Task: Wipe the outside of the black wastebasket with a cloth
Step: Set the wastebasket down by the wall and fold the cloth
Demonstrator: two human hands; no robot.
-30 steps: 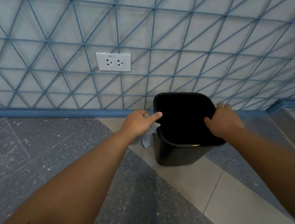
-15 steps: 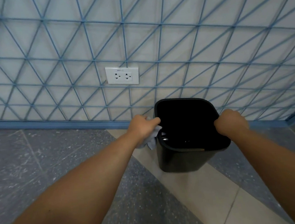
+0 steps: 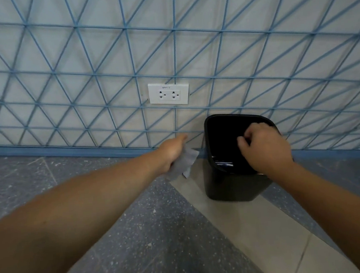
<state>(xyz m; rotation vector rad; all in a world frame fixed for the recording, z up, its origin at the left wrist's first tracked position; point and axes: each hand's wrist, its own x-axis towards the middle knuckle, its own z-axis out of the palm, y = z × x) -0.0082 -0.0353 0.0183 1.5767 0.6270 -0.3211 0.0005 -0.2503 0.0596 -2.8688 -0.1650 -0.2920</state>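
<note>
The black wastebasket (image 3: 226, 184) stands upright on the floor against the wall, its open mouth facing me. My right hand (image 3: 265, 148) lies over the near right part of its rim with the fingers curled; whether it grips the rim I cannot tell. My left hand (image 3: 172, 151) is a short way left of the basket, apart from it, holding a crumpled pale grey cloth (image 3: 183, 163) that hangs below the fingers.
A white double power socket (image 3: 168, 93) sits on the wall above and left of the basket. A blue skirting strip (image 3: 67, 149) runs along the wall's foot. Grey speckled and beige floor tiles (image 3: 248, 228) spread in front.
My left hand with the cloth has drawn away from the basket's left rim toward the left. My right hand has shifted inward over the mouth. The view has tilted up.
</note>
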